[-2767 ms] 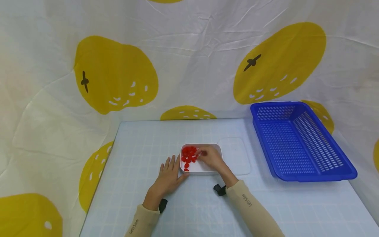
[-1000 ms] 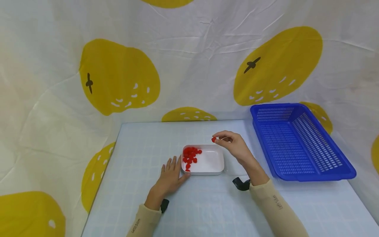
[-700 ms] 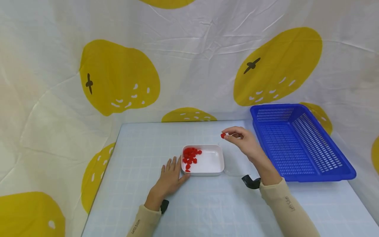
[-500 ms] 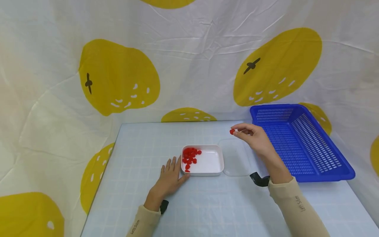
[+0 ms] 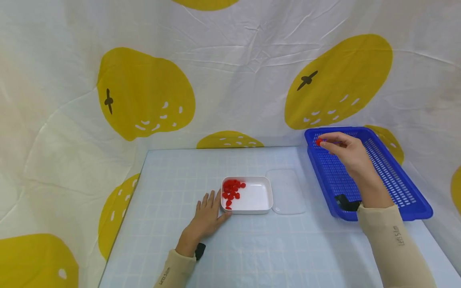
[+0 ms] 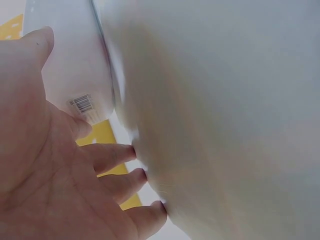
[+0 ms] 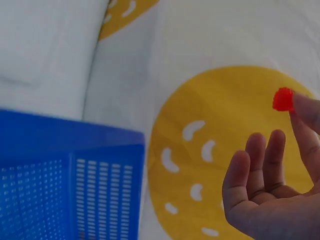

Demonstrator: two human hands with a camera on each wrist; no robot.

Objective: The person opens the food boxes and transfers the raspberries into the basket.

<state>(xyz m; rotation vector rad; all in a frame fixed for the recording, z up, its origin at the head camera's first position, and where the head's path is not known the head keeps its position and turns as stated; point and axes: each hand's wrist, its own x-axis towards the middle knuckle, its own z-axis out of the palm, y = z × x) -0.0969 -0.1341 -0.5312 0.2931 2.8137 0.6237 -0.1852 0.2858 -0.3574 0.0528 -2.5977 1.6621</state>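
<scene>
In the head view my right hand [image 5: 354,158] is raised over the far left part of a blue plastic basket [image 5: 390,176], pinching a small red raspberry [image 5: 319,142] between thumb and fingertips. The right wrist view shows the bumpy raspberry [image 7: 283,99] at the fingertips, the other fingers loosely bent. Flat on the table, my left hand [image 5: 204,218] lies with spread fingers against the left side of a white rectangular container [image 5: 257,198]. Several red raspberries [image 5: 230,188] are heaped in that container's left half. From the left wrist, a barcode label [image 6: 82,103] shows on the container.
A clear plastic lid [image 5: 288,192] lies flat between the white container and the basket. The table [image 5: 245,252] has a pale checked cover. Behind it hangs a white cloth [image 5: 230,80] printed with yellow fruit.
My right hand has lifted a raspberry out of the white container and carried it right and away from me, over the basket. My left hand has stayed beside the container.
</scene>
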